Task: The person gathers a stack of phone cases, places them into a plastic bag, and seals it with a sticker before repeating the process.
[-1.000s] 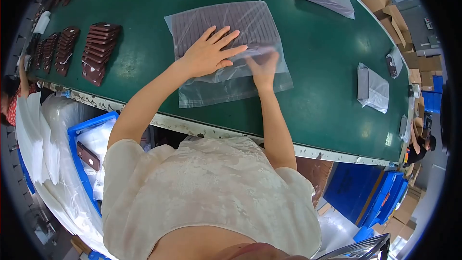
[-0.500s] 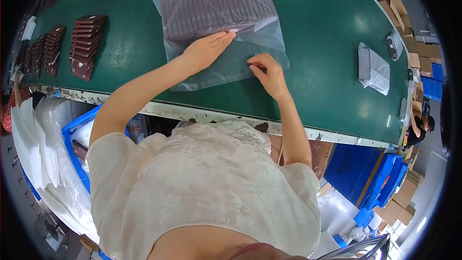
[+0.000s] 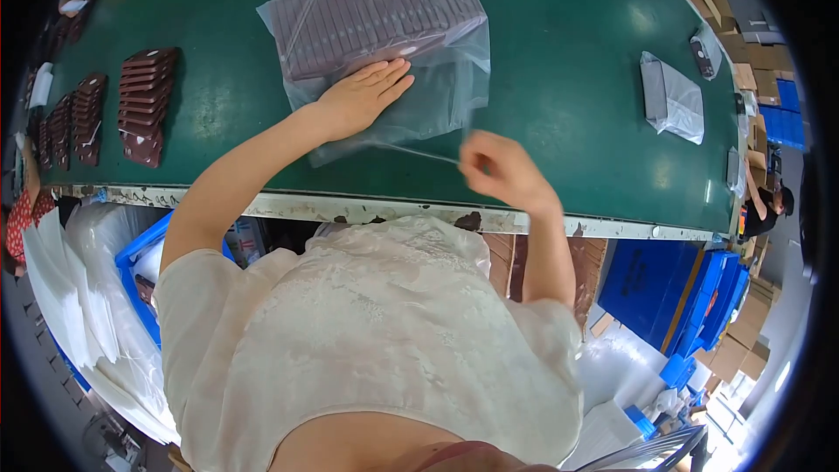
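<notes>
A clear plastic bag lies on the green table, with a tight row of brown, flat pieces packed inside. My left hand rests flat on the bag, fingers stretched out just below the row. My right hand, slightly blurred, is closed in a pinch off the bag's near right corner. From its fingers a thin, pale strip runs taut to the left, along the bag's open-looking near edge.
Stacks of brown pieces stand at the left of the green table. Filled bags lie on the right. White sheets and a blue crate are below the table edge. Another person is at the far right.
My right hand has moved from the bag's edge down toward me, drawing the thin strip with it. The bag's near edge has lifted and folded. My left hand stays flat on the bag.
</notes>
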`<state>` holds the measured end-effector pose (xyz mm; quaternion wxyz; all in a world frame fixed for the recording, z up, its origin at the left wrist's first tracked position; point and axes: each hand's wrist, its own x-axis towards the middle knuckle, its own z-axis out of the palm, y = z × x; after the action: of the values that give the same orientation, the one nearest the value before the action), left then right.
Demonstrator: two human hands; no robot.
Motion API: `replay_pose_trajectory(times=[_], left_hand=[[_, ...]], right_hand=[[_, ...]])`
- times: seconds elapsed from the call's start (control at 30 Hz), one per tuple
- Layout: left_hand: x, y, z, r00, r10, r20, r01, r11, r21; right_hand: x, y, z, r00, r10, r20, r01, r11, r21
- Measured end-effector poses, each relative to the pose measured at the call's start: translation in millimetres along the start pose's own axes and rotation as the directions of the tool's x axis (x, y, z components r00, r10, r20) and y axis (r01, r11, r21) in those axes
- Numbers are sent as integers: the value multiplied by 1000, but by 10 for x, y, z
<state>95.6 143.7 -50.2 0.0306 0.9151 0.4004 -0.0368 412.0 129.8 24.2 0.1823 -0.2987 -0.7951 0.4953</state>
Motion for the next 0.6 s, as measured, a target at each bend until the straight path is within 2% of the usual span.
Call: replay_pose_trajectory(times=[0.03,0.07,0.1,0.13,0.2,0.23,0.27,0.3,0.33,0.37,0.4,0.43,0.47,0.5,0.53,0.57,0.6], left_hand=[[0,13,-5,1000,7,12,-7,1000,-4],[8,26,-5,1000,8,13,-8,1000,-9],[11,36,-9,1000,1,22,-1,1000,-31],[14,41,-17,999,-3,32,5,999,-53],[11,41,-33,999,3,42,0,997,-76],[11,42,-40,998,3,55,2,996,-89],[12,49,-44,998,3,65,4,995,-103],[27,62,-42,997,-5,73,13,993,-116],[39,63,-33,998,-12,60,19,993,-115],[34,73,-11,997,-12,75,24,987,-162],[44,69,3,996,-22,84,39,979,-202],[18,80,1,994,-24,107,49,969,-242],[-5,107,-8,993,-16,118,44,970,-240],[-9,112,-35,991,-12,134,50,957,-286],[11,100,-64,990,-12,142,58,944,-326],[33,90,-94,989,-17,145,70,927,-370],[50,86,-103,990,-21,140,71,928,-365]], right_hand=[[-338,-121,-154,998,43,-44,-34,980,195],[-813,-59,-123,916,101,-388,149,812,565],[-1348,269,-290,810,-58,-584,387,800,458],[-1760,172,-334,739,150,-657,603,288,744],[-2679,633,-300,667,174,-724,612,426,666],[-3127,936,-142,525,550,-650,286,605,743],[-3555,1250,-29,209,798,-566,-89,592,801],[-3582,1257,-75,209,794,-571,-93,597,797],[-3515,1235,-148,145,750,-646,-333,652,681],[-3456,1210,-188,100,686,-720,-557,638,531],[-3296,1192,-278,89,601,-794,-743,571,348],[-3134,1130,-253,95,516,-851,-881,441,169],[-3016,1023,-144,110,437,-893,-966,257,7],[-2450,837,-202,189,236,-953,-879,473,-57],[-1911,704,-284,270,147,-952,-739,665,-107],[-1575,784,-380,405,76,-911,-673,700,-240],[-1182,806,-380,499,-11,-867,-574,745,-340]])
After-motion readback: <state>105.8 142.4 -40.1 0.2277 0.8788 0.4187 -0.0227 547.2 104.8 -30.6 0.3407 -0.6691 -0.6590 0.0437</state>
